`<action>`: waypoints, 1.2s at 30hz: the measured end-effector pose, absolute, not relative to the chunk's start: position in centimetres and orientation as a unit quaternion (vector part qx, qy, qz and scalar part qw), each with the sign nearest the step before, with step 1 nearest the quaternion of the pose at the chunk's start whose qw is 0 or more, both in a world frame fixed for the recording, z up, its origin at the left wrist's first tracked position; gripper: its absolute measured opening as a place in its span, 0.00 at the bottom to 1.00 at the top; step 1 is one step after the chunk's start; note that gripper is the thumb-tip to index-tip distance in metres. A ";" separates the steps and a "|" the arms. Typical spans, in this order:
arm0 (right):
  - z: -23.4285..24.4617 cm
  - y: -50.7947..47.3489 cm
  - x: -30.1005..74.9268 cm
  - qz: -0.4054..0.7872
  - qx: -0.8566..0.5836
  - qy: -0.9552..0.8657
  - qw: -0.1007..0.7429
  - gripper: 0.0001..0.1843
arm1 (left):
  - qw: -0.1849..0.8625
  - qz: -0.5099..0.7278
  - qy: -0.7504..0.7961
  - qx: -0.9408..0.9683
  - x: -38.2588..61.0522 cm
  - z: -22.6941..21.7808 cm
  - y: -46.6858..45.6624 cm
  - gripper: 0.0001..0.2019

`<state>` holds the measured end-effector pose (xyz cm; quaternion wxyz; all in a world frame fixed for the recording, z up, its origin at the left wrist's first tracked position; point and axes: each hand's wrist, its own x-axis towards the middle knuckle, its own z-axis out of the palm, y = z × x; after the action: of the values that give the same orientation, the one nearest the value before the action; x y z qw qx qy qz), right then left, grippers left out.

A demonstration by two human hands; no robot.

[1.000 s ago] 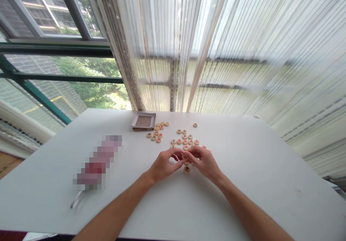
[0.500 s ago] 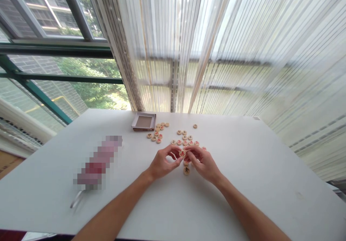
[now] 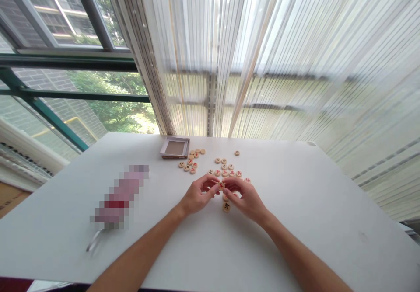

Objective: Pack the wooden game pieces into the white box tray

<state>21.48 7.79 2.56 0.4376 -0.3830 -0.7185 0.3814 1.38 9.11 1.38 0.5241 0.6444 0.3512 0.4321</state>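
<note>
Pinched between both hands now, one round wooden game piece [image 3: 221, 185] marked in red, held just above the bench [image 3: 295, 222] with its face turned up toward the camera. Left hand [image 3: 197, 194] at nine o'clock of the piece, thumb and forefinger closed on its edge; right hand [image 3: 246, 198] at three o'clock, fingertips pressed to the opposite edge, other fingers curled. Compared with a second ago: then hidden flat among the fingers, half a second ago lifted and showing its red mark, now drawn slightly lower and closer in between the two hands, grip tighter and fingers more closed over it. Judged from that, a turning-over or inspecting of the piece in hand, not yet a setting-down. At six o'clock of the held piece, lying flat on the bench, a second disc with a black mark [image 3: 226, 206], unmoved across all three pictures, just beside the right hand's knuckles. At twelve o'clock, a loose scatter of further discs [image 3: 225, 167], red and black marks mixed, likewise unchanged. At eleven o'clock, a smaller cluster [image 3: 189, 165] beside a shallow open cardboard box [image 3: 175, 147]. At nine o'clock, well apart, a blurred pinkish object [image 3: 120, 198]. Beyond the bench's far edge, striped sheer curtains [image 3: 278, 64] and a window [image 3: 65, 64].
</note>
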 end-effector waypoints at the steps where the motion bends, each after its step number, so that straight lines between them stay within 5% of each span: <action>1: 2.6 7.8 21.4 0.373 -0.378 -0.725 0.438 0.11 | 0.527 0.432 0.352 0.641 1.4 1.3 9.2 0.13; 12: 2.9 7.1 20.9 0.235 -0.365 -0.809 0.396 0.08 | 0.543 0.448 0.371 0.605 1.3 1.0 8.9 0.15; 36: 3.1 7.5 21.4 0.228 -0.386 -0.793 0.412 0.08 | 0.492 0.425 0.376 0.660 1.3 1.3 9.0 0.15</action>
<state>21.39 7.49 3.10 0.4117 -0.3859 -0.7933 0.2284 1.32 8.99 1.33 0.4922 0.6600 0.3758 0.4254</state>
